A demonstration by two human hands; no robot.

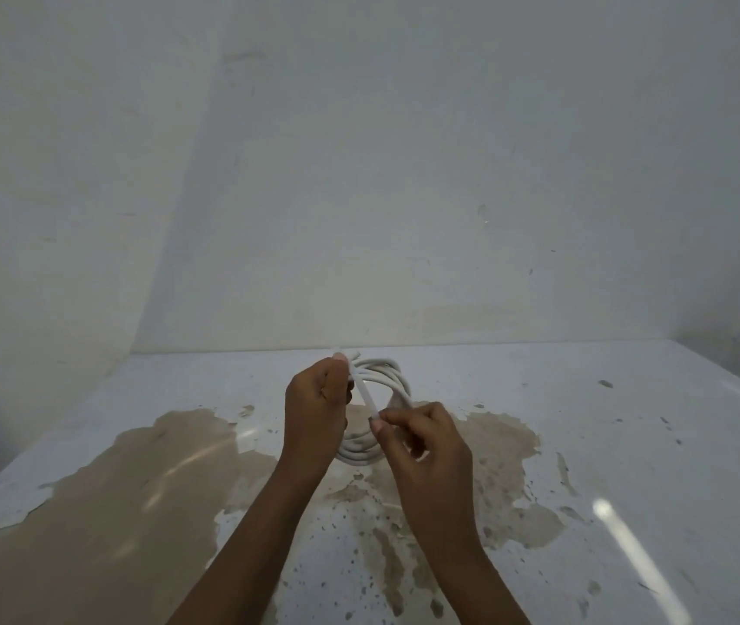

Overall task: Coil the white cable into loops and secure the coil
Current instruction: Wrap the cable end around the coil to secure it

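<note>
The white cable (381,374) is wound into a coil of several loops, held upright above the table at the centre of the view. My left hand (316,406) grips the coil's left side, thumb up near its top. A free stretch of the cable runs diagonally across the front of the coil, from my left thumb down to my right hand (422,439). My right hand pinches that stretch between thumb and fingers. The coil's lower loops show between my two wrists; its right side is partly hidden behind my right fingers.
The white table (607,444) has large patches of worn brownish surface under and to the left of my arms. Pale walls stand behind and at the left, meeting the table's far edge just beyond the coil.
</note>
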